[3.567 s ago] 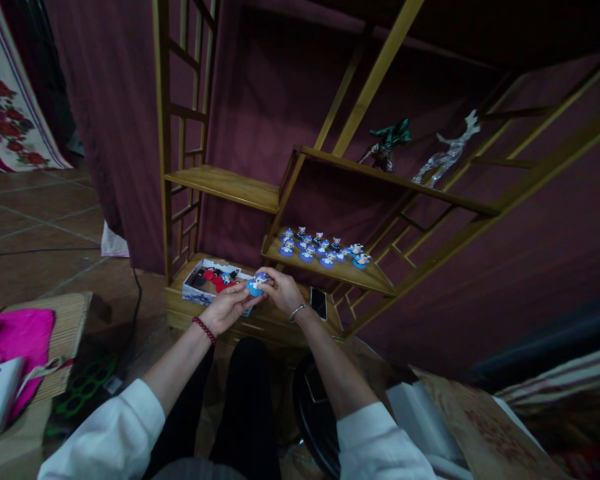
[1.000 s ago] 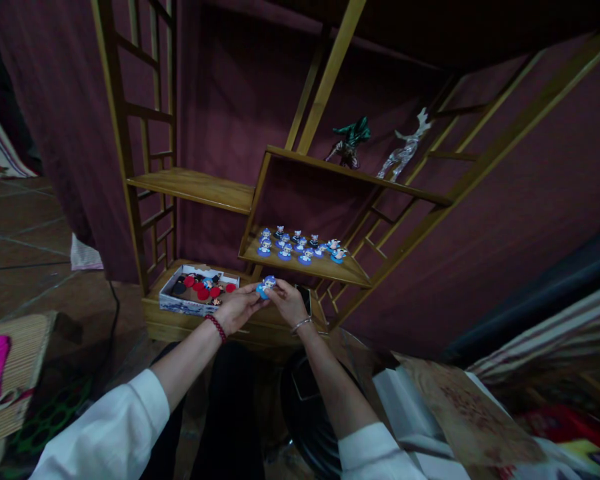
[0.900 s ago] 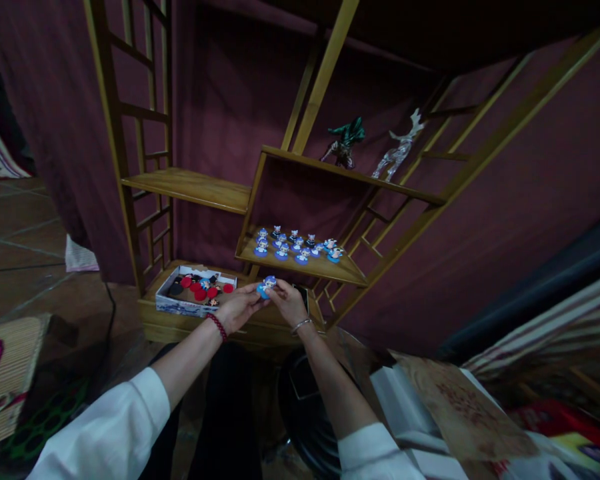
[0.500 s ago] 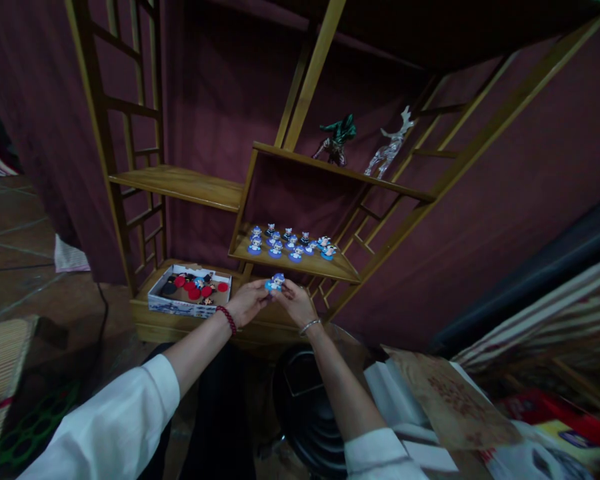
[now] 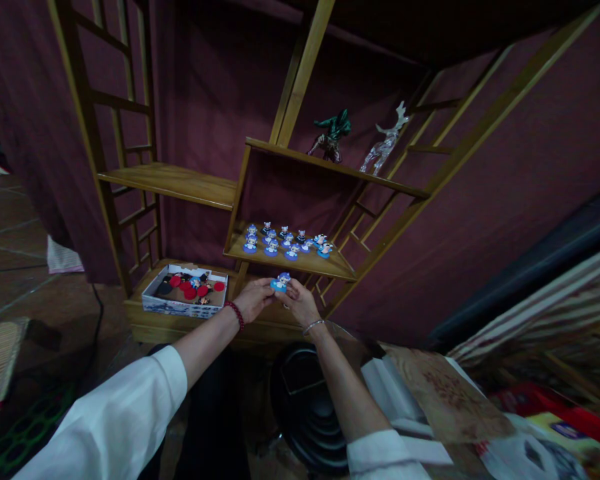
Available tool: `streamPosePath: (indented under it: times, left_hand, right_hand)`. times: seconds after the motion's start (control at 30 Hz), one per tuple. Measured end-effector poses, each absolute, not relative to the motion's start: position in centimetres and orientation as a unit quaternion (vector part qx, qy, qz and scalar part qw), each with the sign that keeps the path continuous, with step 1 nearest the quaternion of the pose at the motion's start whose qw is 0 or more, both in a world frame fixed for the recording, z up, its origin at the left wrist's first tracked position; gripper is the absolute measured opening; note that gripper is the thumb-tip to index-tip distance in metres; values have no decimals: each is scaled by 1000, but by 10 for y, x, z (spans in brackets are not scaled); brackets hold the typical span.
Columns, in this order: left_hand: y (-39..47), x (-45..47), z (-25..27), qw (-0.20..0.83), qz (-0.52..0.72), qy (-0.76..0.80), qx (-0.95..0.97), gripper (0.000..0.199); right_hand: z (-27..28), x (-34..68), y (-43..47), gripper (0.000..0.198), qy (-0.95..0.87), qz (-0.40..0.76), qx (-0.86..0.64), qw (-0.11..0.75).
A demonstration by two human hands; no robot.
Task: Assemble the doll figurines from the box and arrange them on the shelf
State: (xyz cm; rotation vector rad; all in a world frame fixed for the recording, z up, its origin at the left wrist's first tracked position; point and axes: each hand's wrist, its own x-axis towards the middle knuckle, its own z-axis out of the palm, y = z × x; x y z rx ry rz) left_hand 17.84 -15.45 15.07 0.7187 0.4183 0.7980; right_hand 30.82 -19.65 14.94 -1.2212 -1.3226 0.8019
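Between my two hands I hold a small figurine [image 5: 281, 281] with a purple top and a light blue base. My left hand [image 5: 255, 300] pinches it from the left, and my right hand [image 5: 301, 301] grips it from the right. Just beyond, several similar figurines [image 5: 271, 248] stand in rows on a low wooden shelf [image 5: 330, 267]. Those at the shelf's right end have blue bases, and some at the back are dark. To the left, an open box [image 5: 180, 307] holds red and black discs and more small figures, partly heaped over each other.
On the shelf above stand a green figure statue [image 5: 334, 133] and a clear deer ornament [image 5: 386, 143]. A black round stool [image 5: 307, 407] is below my right arm. Cardboard and papers [image 5: 435, 393] lie at the lower right, and a woven mat [image 5: 0, 367] at the left.
My hands and the figurine have shifted slightly right in view, while the shelf appears slightly further left. Both hands still hold the figurine.
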Motion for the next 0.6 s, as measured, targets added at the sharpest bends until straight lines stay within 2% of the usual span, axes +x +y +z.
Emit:
streamPosePath:
  times: [0.23,0.6]
  left_hand:
    - [-154,195,151,808,413,244,343,15]
    - [-156,221,156,779,398,271,402,27]
  right_hand:
    - [142,326,-195,42,-560,310,-525,561]
    - [138,364,-187,44,-537,261,-570,565]
